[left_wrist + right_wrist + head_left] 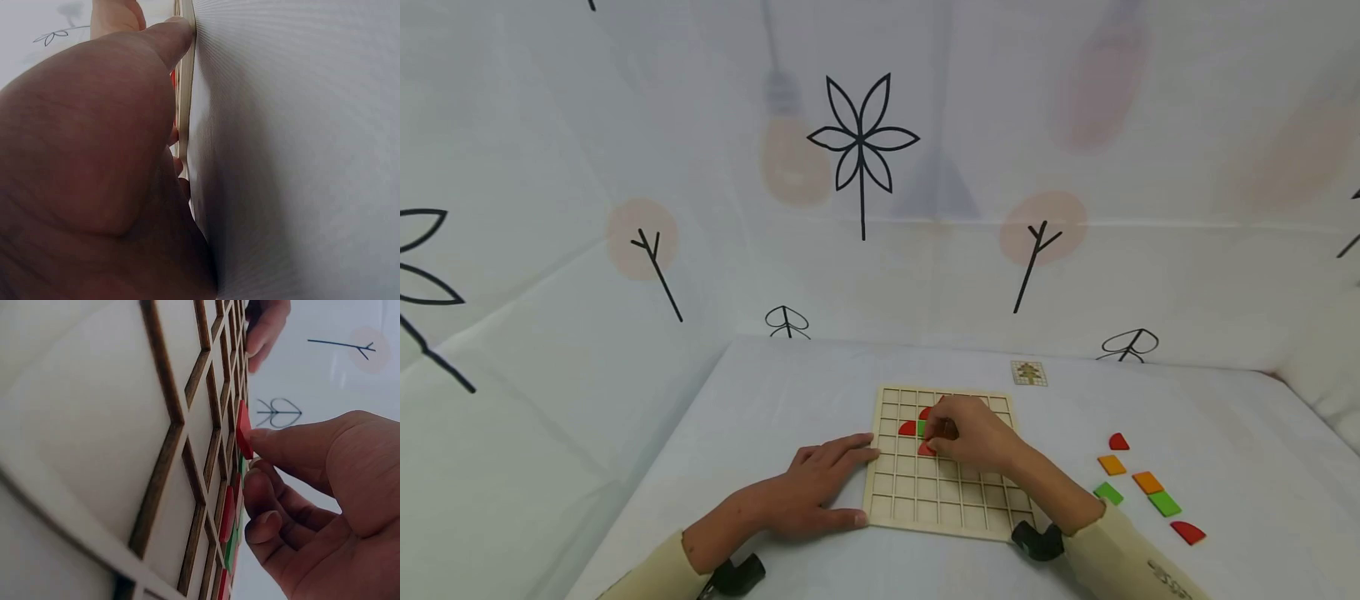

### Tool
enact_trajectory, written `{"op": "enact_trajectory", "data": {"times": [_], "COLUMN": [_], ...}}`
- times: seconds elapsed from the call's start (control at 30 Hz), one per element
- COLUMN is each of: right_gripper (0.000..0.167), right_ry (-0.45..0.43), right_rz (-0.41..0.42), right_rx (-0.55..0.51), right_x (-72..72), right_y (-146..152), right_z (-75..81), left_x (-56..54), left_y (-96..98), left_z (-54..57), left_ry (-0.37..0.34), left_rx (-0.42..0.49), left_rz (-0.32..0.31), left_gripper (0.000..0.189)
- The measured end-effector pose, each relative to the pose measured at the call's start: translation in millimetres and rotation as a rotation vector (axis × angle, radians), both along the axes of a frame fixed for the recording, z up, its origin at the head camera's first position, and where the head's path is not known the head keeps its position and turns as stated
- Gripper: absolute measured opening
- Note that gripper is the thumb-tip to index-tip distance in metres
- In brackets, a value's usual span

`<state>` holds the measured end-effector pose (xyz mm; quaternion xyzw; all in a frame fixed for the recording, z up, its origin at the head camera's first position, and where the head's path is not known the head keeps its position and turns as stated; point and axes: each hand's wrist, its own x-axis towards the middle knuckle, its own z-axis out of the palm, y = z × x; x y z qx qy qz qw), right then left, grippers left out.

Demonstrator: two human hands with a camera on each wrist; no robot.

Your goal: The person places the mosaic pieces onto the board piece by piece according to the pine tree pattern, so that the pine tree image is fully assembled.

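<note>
A square wooden grid board (917,500) lies on the white surface, with red and green pieces in its upper middle cells. My left hand (808,492) lies flat beside the board, fingers extended, fingertips and thumb against its left edge; the left wrist view shows the thumb (172,40) touching the board's side (185,94). Above the board, my right hand (973,433) pinches a red rounded piece (243,430) between thumb and curled fingers, at the grid surface. Next to it are a green square (922,428) and another red piece (907,428). The right fingers partly hide the pieces behind them.
Loose pieces lie right of the board: a red one (1118,442), an orange one (1112,465), a green one (1108,493) and several more. A small card with a tree pattern (1028,372) lies behind the board. White patterned cloth (700,250) hangs around the table.
</note>
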<state>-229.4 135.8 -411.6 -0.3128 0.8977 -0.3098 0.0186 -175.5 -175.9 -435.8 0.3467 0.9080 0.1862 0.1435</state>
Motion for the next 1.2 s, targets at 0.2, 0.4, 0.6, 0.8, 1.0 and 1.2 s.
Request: {"op": "enact_trajectory", "data": {"times": [0.2,0.4,0.6,0.8,1.0,1.2], "right_gripper": [0.014,0.015,0.014,0.012,0.016,0.021], "right_ry": [0.014,0.027,0.059,0.032,0.069,0.115], "right_rz": [-0.026,-0.041,-0.044,-0.102,-0.149,-0.189], "right_rx": [-0.005,0.000,-0.002,0.038,0.089,0.091], "right_x": [2.3,4.9,12.4,26.0,39.9,54.9], "right_y": [11,18,31,56,86,112], "right_z": [3.9,6.4,8.5,11.4,9.1,5.5], "left_x": [-0.4,-0.5,-0.5,0.4,1.9,2.5], "left_y": [0.7,1.6,2.8,3.0,2.5,1.3], "left_z": [-0.3,-1.4,-2.3,-0.8,1.3,1.9], "left_ry": [-0.001,0.003,-0.002,-0.006,-0.016,-0.013], "left_rx": [-0.004,-0.005,-0.009,-0.014,-0.012,-0.009], "left_rz": [0.008,0.013,0.014,0.019,0.026,0.027], "left_gripper": [0.082,0.082,0.083,0.082,0.082,0.082]}}
